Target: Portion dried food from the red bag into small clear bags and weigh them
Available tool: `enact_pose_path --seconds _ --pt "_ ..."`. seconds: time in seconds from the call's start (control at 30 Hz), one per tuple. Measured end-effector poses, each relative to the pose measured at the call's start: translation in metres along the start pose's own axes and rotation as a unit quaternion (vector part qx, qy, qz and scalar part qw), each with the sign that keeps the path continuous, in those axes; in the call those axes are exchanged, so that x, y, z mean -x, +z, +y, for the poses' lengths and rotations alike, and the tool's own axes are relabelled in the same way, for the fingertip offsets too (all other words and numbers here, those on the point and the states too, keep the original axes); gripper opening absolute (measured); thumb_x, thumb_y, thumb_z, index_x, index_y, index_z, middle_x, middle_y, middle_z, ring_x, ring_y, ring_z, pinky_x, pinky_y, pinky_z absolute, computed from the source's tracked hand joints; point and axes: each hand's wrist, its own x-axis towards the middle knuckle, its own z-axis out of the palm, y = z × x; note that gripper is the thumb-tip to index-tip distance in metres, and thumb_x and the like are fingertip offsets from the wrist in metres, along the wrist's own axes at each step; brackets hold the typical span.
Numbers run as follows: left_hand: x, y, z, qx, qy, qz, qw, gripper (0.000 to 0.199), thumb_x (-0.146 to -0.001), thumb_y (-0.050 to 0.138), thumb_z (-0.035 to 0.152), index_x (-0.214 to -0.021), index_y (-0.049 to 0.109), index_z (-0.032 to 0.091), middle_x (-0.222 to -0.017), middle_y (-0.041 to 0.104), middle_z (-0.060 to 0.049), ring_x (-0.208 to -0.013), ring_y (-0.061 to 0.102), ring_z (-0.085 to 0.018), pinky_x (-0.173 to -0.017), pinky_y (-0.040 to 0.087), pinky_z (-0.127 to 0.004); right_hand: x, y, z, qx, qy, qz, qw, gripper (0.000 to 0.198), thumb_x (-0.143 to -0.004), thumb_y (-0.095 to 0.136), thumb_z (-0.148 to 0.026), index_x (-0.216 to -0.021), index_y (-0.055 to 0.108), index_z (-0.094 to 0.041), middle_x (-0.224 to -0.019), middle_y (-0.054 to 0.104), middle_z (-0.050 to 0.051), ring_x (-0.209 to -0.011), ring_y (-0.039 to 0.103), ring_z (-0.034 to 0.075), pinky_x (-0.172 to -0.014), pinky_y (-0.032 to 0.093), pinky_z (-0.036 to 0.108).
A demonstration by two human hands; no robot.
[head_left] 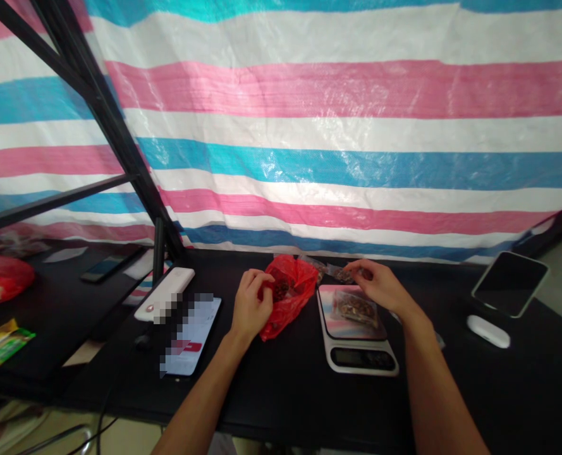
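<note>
My left hand (253, 304) has its fingers curled at the left rim of a crumpled red plastic bag (297, 297), which stands open with dark brown dried pieces (281, 289) inside. Beyond the kitchen scale (356, 371), the fingers of my right hand (378, 284) close on a small clear bag (341, 273) of brown bits; its far part is hidden by the hand. On the scale's plate lies a filled clear zip bag (355, 309). The scale's display (356, 358) is dark and unreadable. Another small clear bag (315, 265) rests behind the red one.
Left of the red bag lie a lit phone (198, 335) and a white power bank (167, 292). At right, a tilted dark-screened device (511, 283) stands behind a white case (488, 332). A black metal frame (114, 133) and striped sheeting (337, 133) bound the black table (281, 404).
</note>
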Motion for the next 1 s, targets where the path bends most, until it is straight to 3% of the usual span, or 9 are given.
enact_pose_path --seconds 0.1,0.2,0.37,0.47,0.63,0.7,0.8,0.9,1.0 --pt "0.0 0.0 0.003 0.028 0.006 -0.005 1.0 0.027 -0.084 0.047 0.002 -0.087 0.064 0.022 -0.091 0.062 -0.003 -0.09 0.06 -0.018 -0.081 0.051 -0.032 0.002 -0.002 -0.003 -0.03 0.021 -0.022 0.999 0.026 -0.078 0.059 -0.031 -0.094 0.076 -0.019 -0.093 0.076 0.006 -0.078 0.063 0.021 -0.074 0.05 0.035" --pt "0.001 0.0 0.006 0.036 0.015 -0.008 0.999 0.026 -0.086 0.047 0.002 -0.086 0.064 0.022 -0.09 0.062 -0.003 -0.088 0.06 -0.017 -0.079 0.05 -0.031 0.007 -0.007 -0.008 -0.08 0.03 -0.098 0.991 0.028 -0.078 0.067 -0.039 -0.096 0.076 -0.02 -0.104 0.075 0.007 -0.085 0.065 0.022 -0.075 0.051 0.034" --pt "0.002 0.0 0.007 0.042 0.023 -0.007 0.999 0.025 -0.087 0.047 0.004 -0.083 0.064 0.022 -0.087 0.061 -0.002 -0.085 0.06 -0.017 -0.078 0.049 -0.031 0.017 -0.014 -0.015 -0.054 0.035 -0.195 0.979 0.055 -0.07 0.079 -0.047 -0.12 0.071 -0.022 -0.1 0.069 0.005 -0.084 0.064 0.02 -0.075 0.051 0.031" --pt "0.002 0.001 0.006 0.036 0.023 -0.003 0.999 0.025 -0.087 0.047 0.004 -0.082 0.064 0.022 -0.087 0.061 -0.002 -0.084 0.06 -0.017 -0.077 0.049 -0.03 0.022 -0.016 -0.014 -0.025 0.034 -0.207 0.977 0.066 -0.063 0.085 -0.042 -0.125 0.069 -0.023 -0.099 0.068 0.005 -0.083 0.065 0.02 -0.075 0.052 0.031" --pt "0.003 0.001 0.005 0.028 0.004 -0.002 1.0 0.027 -0.085 0.047 0.003 -0.081 0.065 0.022 -0.087 0.062 -0.002 -0.085 0.061 -0.017 -0.078 0.05 -0.03 0.022 -0.014 -0.005 0.027 0.055 -0.193 0.979 0.059 -0.049 0.091 -0.029 -0.107 0.076 -0.026 -0.094 0.071 0.004 -0.084 0.066 0.023 -0.074 0.052 0.031" --pt "0.002 0.001 0.004 0.032 -0.003 0.003 0.999 0.027 -0.085 0.047 0.003 -0.08 0.065 0.022 -0.086 0.062 -0.002 -0.085 0.061 -0.017 -0.078 0.05 -0.03 0.02 -0.012 -0.005 0.025 0.07 -0.202 0.977 0.05 -0.053 0.088 -0.028 -0.102 0.076 -0.025 -0.087 0.072 0.003 -0.08 0.066 0.023 -0.072 0.052 0.031" --pt "0.002 0.0 0.003 0.04 -0.014 0.013 0.999 0.026 -0.085 0.046 0.004 -0.079 0.064 0.022 -0.085 0.061 -0.002 -0.084 0.061 -0.017 -0.077 0.05 -0.03 0.019 -0.005 -0.017 -0.035 0.049 -0.236 0.97 0.041 -0.067 0.08 -0.034 -0.106 0.074 -0.023 -0.095 0.074 0.004 -0.088 0.068 0.025 -0.078 0.053 0.034" --pt "0.001 0.0 0.001 0.042 -0.025 0.024 0.999 0.026 -0.084 0.046 0.004 -0.077 0.063 0.022 -0.084 0.061 -0.001 -0.083 0.061 -0.017 -0.077 0.05 -0.03 0.018 0.008 -0.041 -0.111 -0.026 -0.227 0.967 0.037 -0.077 0.074 -0.037 -0.111 0.071 -0.024 -0.109 0.072 0.005 -0.101 0.067 0.025 -0.09 0.052 0.038" --pt "0.0 0.0 -0.001 0.021 -0.054 0.03 0.998 0.026 -0.084 0.046 0.004 -0.077 0.063 0.022 -0.084 0.061 -0.002 -0.085 0.061 -0.018 -0.078 0.05 -0.032 0.016 0.032 -0.066 -0.11 -0.112 -0.175 0.972 0.028 -0.086 0.066 -0.031 -0.113 0.07 -0.024 -0.109 0.069 0.006 -0.099 0.066 0.022 -0.09 0.052 0.036"
